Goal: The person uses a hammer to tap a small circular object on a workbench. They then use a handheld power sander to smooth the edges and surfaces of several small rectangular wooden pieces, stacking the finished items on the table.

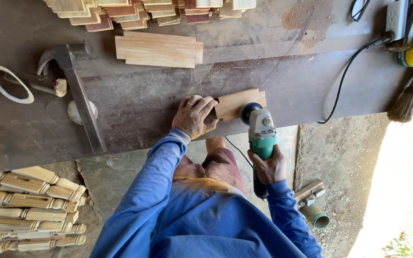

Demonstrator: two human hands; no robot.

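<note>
Stretching across the picture is a long dark workbench (135,102). Beside its lower left corner, turned wooden posts (29,210) lie stacked on the ground. Along the far edge sit piles of flat wood pieces (144,12), and two more pieces (158,49) lie just below them. A green grinder (262,138) meets a small wood block (237,102) near the front edge. The left hand (194,116) lies flat, fingers spread, pressing the block down. The right hand (268,167) is wrapped tight around the grinder's handle. Judging by the piles, one block is being worked on now and many may still wait.
</note>
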